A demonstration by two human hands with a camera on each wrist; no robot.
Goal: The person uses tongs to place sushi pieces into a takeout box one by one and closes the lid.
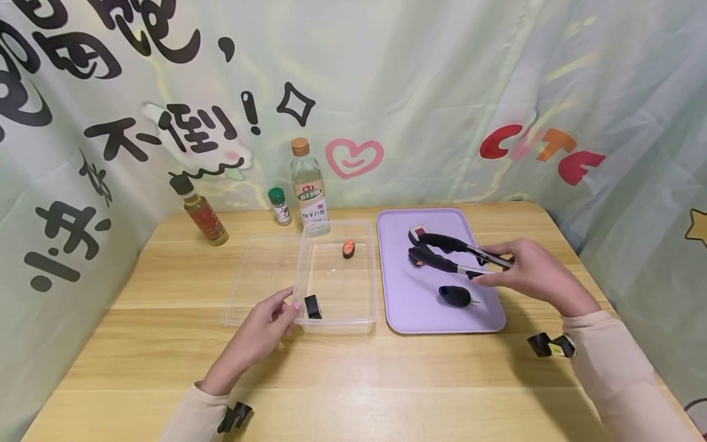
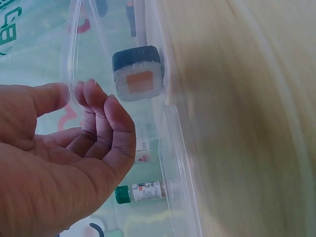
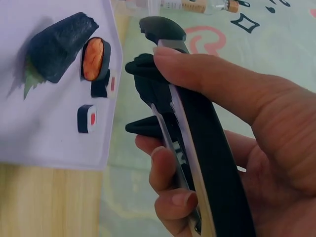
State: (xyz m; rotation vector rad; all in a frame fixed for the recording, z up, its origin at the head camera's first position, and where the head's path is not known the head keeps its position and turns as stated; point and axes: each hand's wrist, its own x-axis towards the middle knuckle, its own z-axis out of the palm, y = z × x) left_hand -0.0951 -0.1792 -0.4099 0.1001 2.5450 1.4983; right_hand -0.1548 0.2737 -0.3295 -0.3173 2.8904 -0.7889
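Note:
My left hand (image 1: 264, 328) pinches the rim of a clear plastic box (image 1: 337, 320) at its near left corner. Inside lie a seaweed-wrapped sushi roll (image 1: 312, 307), its square rice end (image 2: 138, 79) facing the left wrist camera, and an orange-topped sushi piece (image 1: 348, 248). My right hand (image 1: 533, 273) grips black-and-silver tongs (image 1: 475, 253) above a purple tray (image 1: 403, 313). The tong tips stand apart, nothing visible between them. On the tray are a red-centred roll (image 1: 418, 233), an orange-filled piece (image 3: 94, 59), small rolls (image 3: 87, 119) and a dark hand roll (image 1: 455, 296); the tongs partly cover some.
A clear lid (image 1: 256, 288) lies flat left of the box, partly under or against it. Behind stand an oil bottle (image 1: 204, 215), a green-capped shaker (image 1: 280, 207) and a tall vinegar bottle (image 1: 310, 190). A printed curtain (image 1: 431, 123) surrounds the wooden table (image 1: 353, 380).

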